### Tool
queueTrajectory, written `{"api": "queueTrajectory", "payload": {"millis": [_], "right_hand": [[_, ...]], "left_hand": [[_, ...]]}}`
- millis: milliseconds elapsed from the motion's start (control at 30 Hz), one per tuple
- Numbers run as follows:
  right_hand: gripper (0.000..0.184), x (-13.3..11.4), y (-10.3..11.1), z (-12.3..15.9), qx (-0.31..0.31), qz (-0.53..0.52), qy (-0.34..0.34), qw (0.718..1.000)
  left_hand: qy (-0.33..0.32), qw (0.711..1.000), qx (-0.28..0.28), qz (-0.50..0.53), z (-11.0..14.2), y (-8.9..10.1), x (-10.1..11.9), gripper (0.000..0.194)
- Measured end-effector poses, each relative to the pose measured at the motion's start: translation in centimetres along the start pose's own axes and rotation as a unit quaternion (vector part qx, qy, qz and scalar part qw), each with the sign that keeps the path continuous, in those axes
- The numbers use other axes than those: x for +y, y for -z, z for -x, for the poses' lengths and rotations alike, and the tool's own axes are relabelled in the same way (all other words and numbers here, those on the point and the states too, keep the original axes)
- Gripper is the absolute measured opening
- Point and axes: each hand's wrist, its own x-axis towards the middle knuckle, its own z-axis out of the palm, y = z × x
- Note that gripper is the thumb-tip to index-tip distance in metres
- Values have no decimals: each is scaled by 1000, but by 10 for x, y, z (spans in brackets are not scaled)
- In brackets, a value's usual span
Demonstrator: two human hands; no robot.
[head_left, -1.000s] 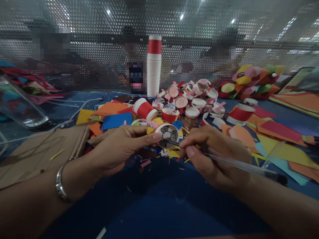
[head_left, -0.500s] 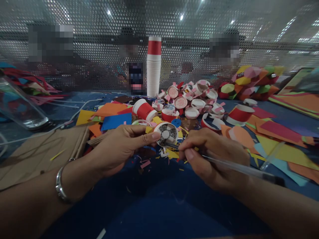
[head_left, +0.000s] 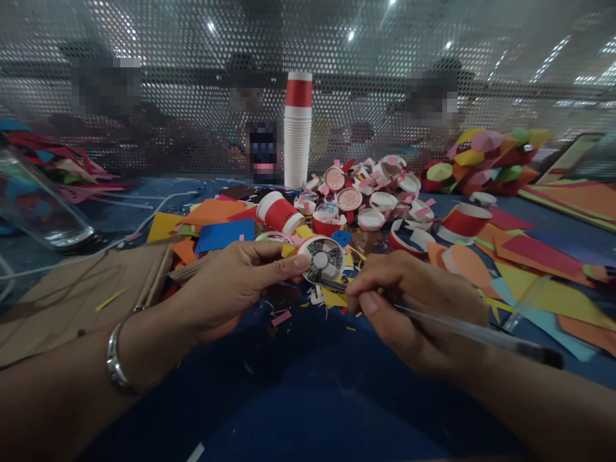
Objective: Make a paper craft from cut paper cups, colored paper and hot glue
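Between thumb and fingers, my left hand (head_left: 240,282) pinches the rim of a cut paper cup bottom (head_left: 332,249), a shallow white disc with a red edge. Black ink segments ring a pale centre circle on its face. My right hand (head_left: 409,301) grips a clear-barrelled pen (head_left: 462,325), its tip against the lower edge of the disc and its dark end pointing right. Just behind the disc lie a red and white paper cup (head_left: 279,213) on its side and a small blue paper piece (head_left: 341,238).
A tall stack of paper cups (head_left: 298,128) stands behind, beside a heap of cut cup bottoms (head_left: 370,192). Cardboard (head_left: 72,295) lies left, near a tilted clear container (head_left: 48,212). Coloured paper (head_left: 553,282) covers the right side. People are visible past the perforated screen (head_left: 192,96).
My right hand and the pen have shifted slightly; the pen's rear end is a little farther right and lower. My left hand keeps hold of the cup bottom, almost unmoved.
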Motion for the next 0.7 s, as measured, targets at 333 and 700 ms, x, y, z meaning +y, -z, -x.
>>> {"api": "queueTrajectory", "payload": {"millis": [333, 700], "right_hand": [[16, 14, 1, 9, 105, -40, -63, 992], [8, 20, -1, 5, 57, -62, -73, 994]], "left_hand": [[0, 1000, 17, 14, -2, 4, -1, 16], [2, 999, 41, 5, 0, 3, -2, 23]]}}
